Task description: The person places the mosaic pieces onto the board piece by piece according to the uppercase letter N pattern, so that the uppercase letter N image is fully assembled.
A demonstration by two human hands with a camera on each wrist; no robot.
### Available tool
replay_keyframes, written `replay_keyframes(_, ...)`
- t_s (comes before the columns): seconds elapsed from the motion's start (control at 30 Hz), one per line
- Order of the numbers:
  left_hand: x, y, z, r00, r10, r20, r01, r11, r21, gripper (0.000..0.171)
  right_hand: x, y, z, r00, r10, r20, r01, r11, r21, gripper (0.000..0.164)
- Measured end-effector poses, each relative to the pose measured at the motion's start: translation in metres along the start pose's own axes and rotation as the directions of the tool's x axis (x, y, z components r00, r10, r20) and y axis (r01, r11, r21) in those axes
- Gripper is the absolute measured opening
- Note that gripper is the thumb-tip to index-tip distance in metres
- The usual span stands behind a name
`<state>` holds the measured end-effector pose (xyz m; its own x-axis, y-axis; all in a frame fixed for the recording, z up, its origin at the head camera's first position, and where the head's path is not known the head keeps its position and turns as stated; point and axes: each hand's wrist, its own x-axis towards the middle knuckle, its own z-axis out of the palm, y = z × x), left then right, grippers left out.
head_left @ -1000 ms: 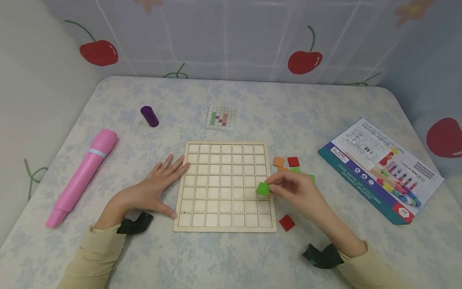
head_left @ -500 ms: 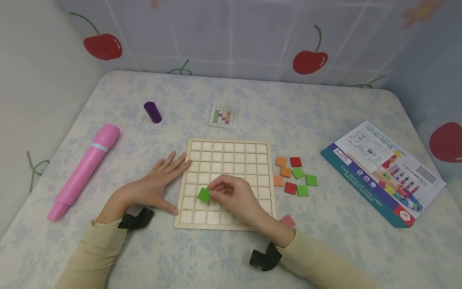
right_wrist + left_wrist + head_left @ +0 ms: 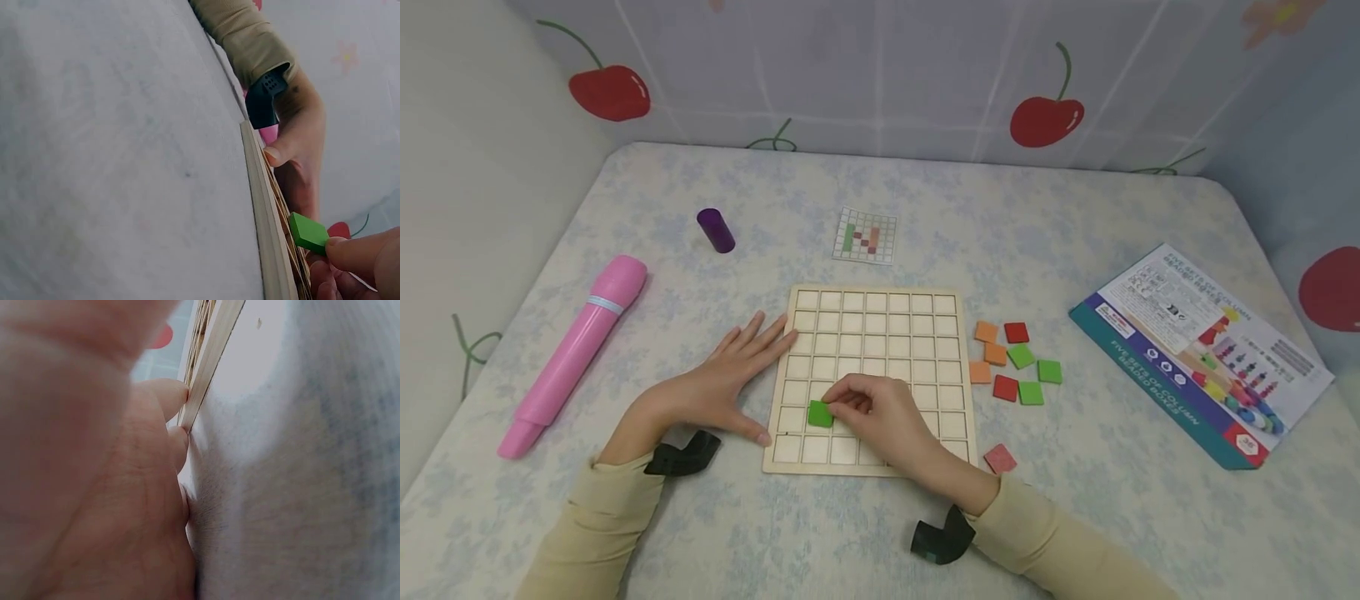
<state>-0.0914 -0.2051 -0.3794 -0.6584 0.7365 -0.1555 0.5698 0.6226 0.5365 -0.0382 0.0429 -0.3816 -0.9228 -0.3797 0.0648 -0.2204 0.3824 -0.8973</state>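
Observation:
A square wooden grid board lies flat on the table. My right hand pinches a green square tile by its right edge, over the second column from the left, second row up from the near edge. In the right wrist view the green tile tilts against the board's top, thumb on its corner. My left hand lies spread at the board's left side, thumb and index fingertip touching the rim. The left wrist view shows its fingers against the board's wooden edge.
Loose orange, red and green tiles lie right of the board, with one red tile nearer. A small pattern card lies behind it. Around them are a purple cylinder, a pink microphone-shaped tube and a flat printed box.
My right hand has carried the green tile leftward across the board from its right edge, then lowered it to the second column. The left hand has stayed at the rim.

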Motion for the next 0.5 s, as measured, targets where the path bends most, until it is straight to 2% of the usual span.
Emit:
replay_keyframes(0.37,0.0006,0.0014,-0.0011,1.000,0.008,-0.009,-0.008,1.000,-0.006,0.120,-0.0031,-0.0029,0.0033,0.998,-0.067,-0.011,0.066,0.995,-0.073,0.005)
replay_keyframes(0.5,0.0004,0.0011,-0.0015,1.000,0.011,-0.010,-0.011,1.000,-0.007,0.120,-0.0025,-0.0030,0.0034,0.997,-0.075,-0.004,0.073,0.988,-0.137,0.005)
